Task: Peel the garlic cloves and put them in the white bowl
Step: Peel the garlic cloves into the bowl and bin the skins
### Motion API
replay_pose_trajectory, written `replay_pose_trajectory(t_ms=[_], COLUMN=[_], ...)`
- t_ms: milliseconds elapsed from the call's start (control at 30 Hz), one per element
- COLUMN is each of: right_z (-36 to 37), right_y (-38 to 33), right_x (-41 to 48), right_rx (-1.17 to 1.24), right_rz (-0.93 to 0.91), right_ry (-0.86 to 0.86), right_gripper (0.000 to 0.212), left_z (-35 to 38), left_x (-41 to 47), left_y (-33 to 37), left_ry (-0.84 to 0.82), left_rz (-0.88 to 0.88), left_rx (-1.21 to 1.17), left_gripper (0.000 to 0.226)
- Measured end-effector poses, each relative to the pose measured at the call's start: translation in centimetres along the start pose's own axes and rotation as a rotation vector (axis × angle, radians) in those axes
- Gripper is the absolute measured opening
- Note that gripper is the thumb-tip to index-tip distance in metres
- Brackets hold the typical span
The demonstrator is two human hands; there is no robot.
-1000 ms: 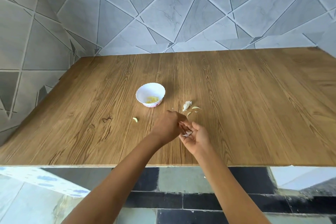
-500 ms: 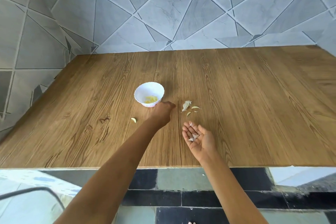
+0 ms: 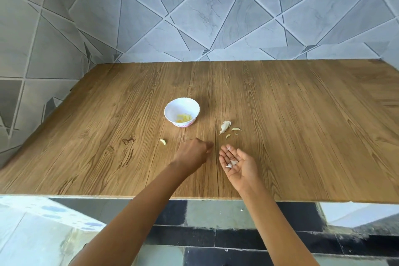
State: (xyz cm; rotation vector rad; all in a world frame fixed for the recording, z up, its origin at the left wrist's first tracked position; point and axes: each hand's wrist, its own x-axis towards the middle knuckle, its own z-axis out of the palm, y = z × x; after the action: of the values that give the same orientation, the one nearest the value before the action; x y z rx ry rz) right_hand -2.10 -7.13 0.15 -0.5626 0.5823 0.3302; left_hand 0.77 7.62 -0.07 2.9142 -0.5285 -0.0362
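Head view: my left hand [image 3: 193, 153] hovers knuckles-up over the table [image 3: 302, 136] with its fingers curled under; I cannot tell from this angle whether it pinches anything. My right hand [image 3: 237, 164] lies palm-up with fingers straight, carrying skin scraps [image 3: 232, 163]. The white bowl [image 3: 172, 108], holding peeled cloves [image 3: 183, 117], stands ahead of the left hand. The unpeeled garlic piece [image 3: 225, 127] lies just beyond the right fingertips, long axis pointing away from me and slightly right, so the right hand is nearer. One loose clove [image 3: 163, 141] lies left of the left hand.
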Motion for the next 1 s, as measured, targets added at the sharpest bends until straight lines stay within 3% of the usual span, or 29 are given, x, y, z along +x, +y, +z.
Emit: replay_pose_trajectory(t_ms=[67,133,200,333,533,600,733,1000], right_z=[0.1,0.3,0.7,1.9,3.1,3.1,3.6,7.1], right_y=[0.2,0.4,0.8,1.6,2.2,2.5,3.3,9.3], right_x=[-0.1,-0.2,-0.3,-0.8,-1.3,-1.2,-0.7,-0.7], right_rx=[-0.011,-0.014,0.012,0.041,0.045,0.039,-0.026,-0.364], right_rz=[0.009,0.025,0.044,0.055,0.066,0.059,0.104,0.402], right_ry=[0.005,0.002,-0.001,0.005,-0.033,-0.029,-0.073,-0.229], right_gripper=[0.033,0.033,0.033,0.031,0.027,0.027,0.032,0.032], left_z=[-1.1,-2.6,-3.9,-4.5,-4.1,-3.9,-3.7,-1.3], left_x=[0.4,0.3,-0.1,-0.8,-1.9,-2.5,-4.4,-14.9], left_y=[-0.4,-0.8,-0.7,0.8,2.1,1.5,-1.2,-4.2], left_ry=[0.019,0.04,0.033,-0.001,0.134,0.175,0.329,0.684], left_rz=[-0.077,-0.155,-0.101,0.125,-0.019,-0.085,-0.235,-0.747], left_rx=[-0.171,-0.512,-0.698,-0.509,-0.136,-0.261,-0.635,-0.707], left_gripper=[0.012,0.014,0.019,0.019,0.007,0.004,0.02,0.029])
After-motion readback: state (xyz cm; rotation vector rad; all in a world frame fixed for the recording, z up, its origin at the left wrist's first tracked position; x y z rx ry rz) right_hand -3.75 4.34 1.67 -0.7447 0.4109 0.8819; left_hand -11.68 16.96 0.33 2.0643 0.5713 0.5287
